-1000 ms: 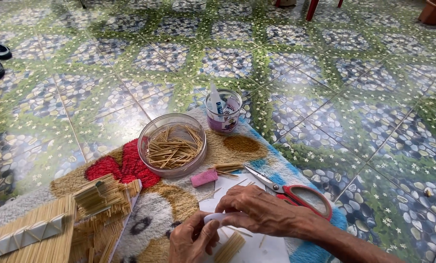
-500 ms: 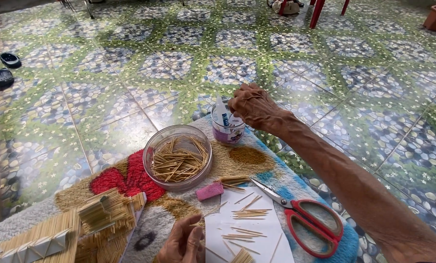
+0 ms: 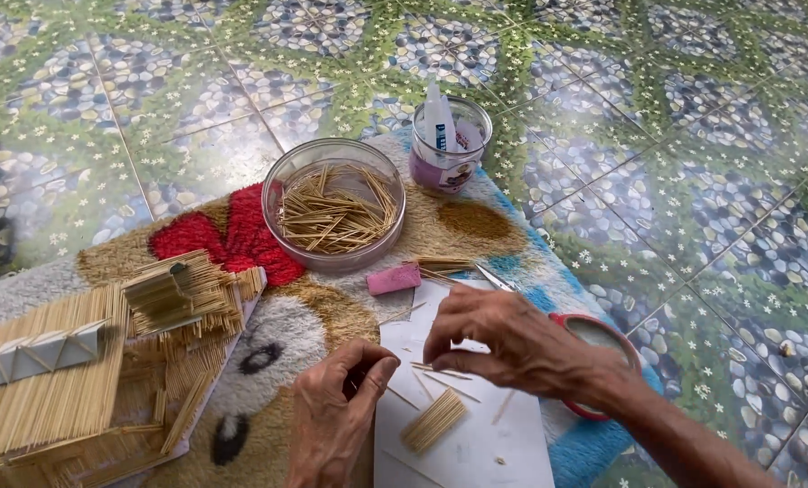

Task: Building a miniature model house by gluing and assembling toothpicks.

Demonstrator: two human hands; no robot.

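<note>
Floor tiles: glossy green with grey-blue pebble medallions and small white star flowers. Rug under my work: tan and cream pile with a red patch, black oval marks, a brown spot and a blue edge. Bowl: clear glass, filled with pale straw-coloured sticks. Jar: clear, purple-pink at the base, holding a white tube. Eraser: pink. Paper: white. Scissors: red handles. Stick model: straw yellow with a white zigzag strip.
</note>
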